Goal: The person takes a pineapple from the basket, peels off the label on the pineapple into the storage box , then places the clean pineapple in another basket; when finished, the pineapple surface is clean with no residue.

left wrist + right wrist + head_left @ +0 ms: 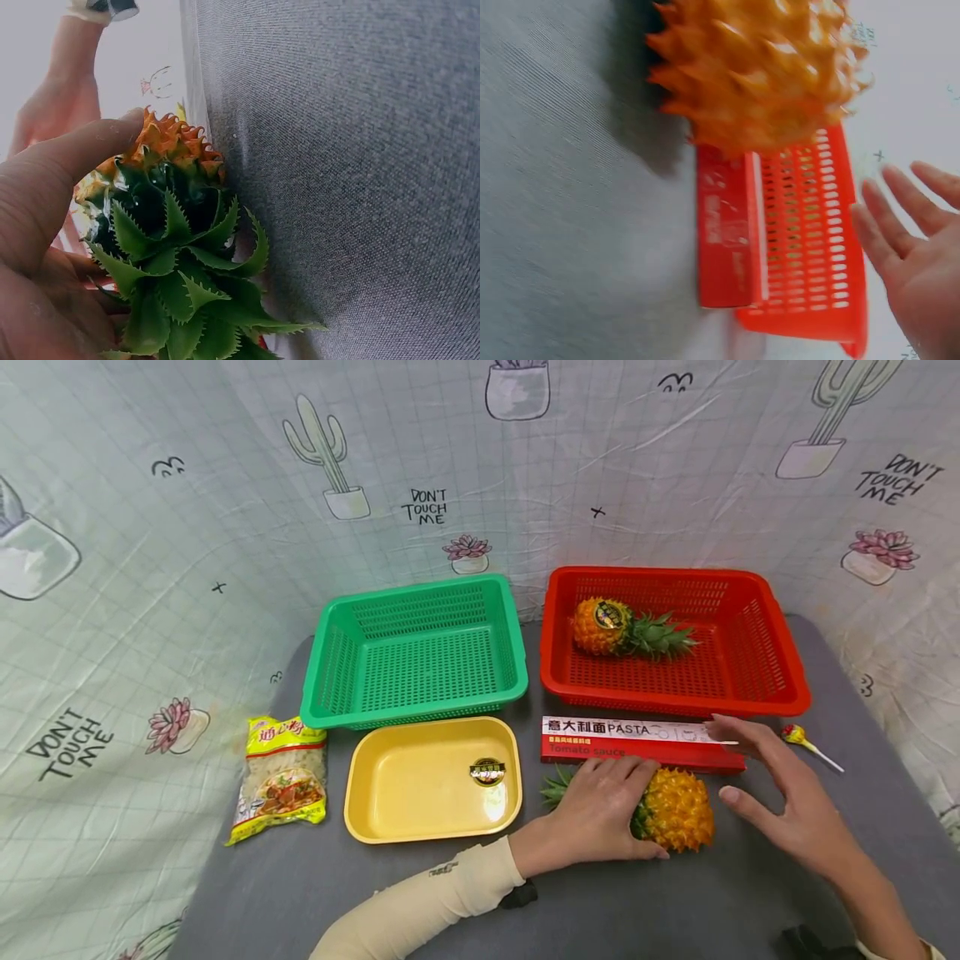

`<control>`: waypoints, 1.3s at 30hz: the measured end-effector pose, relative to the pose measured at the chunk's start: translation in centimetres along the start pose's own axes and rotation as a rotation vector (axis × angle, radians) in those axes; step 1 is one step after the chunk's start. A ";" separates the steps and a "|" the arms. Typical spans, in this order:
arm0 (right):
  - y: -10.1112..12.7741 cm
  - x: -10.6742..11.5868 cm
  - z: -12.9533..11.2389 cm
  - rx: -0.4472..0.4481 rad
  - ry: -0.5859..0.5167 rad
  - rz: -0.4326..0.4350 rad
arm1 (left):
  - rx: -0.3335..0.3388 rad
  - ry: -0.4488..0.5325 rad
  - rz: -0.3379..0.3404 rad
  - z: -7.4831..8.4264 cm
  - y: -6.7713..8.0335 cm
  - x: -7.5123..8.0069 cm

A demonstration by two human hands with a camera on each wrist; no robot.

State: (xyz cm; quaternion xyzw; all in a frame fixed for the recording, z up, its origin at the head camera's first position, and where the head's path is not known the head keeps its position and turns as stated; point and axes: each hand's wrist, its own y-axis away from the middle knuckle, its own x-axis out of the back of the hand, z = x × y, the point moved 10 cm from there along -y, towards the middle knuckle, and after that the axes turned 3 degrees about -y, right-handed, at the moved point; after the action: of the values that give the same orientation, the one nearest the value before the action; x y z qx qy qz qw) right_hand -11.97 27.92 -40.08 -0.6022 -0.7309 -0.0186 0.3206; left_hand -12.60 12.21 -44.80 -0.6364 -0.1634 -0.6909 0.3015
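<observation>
I see the pineapple (pixel 671 810) lying on its side on the grey surface (pixel 300 885), just before the pasta box (pixel 641 742). My left hand (pixel 600 814) curls over its leafy end, steadying it; my right hand (pixel 780 793) hovers spread beside it.

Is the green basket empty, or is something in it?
Empty: the head view shows the green basket with only its bare mesh floor and nothing inside.

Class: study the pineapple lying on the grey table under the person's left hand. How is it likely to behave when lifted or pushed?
The pineapple lies on its side with a rounded body, so a push might roll it. Its spiky, glossy skin looks like moulded plastic, so it is probably stiff and fairly light. The left hand rests over the leaf end; the spikes should help against slipping.
</observation>
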 end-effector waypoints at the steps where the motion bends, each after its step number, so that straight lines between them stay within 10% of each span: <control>1: -0.2 0.6 -0.3 0.025 0.005 0.027 | -0.001 -0.002 -0.002 0.0 0.0 0.0; 7: -0.8 4.4 -0.6 0.078 0.016 0.221 | -0.034 -0.002 -0.014 0.6 0.2 -0.4; 14: -2.2 7.8 3.1 -0.076 0.184 0.352 | -0.049 -0.024 0.009 0.7 0.2 -0.3; 21: -1.7 8.6 8.5 -0.293 0.096 0.345 | -0.054 -0.008 0.005 0.8 0.6 -0.3; 39: -2.3 7.4 12.4 -0.427 0.060 0.266 | -0.037 -0.027 0.011 0.1 1.2 0.0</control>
State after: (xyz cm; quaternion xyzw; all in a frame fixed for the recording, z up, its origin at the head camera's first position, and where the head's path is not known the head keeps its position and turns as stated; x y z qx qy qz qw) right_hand -20.05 38.88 -45.46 -0.7465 -0.6148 -0.1481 0.2071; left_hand -11.77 11.36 -44.99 -0.6519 -0.1511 -0.6835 0.2915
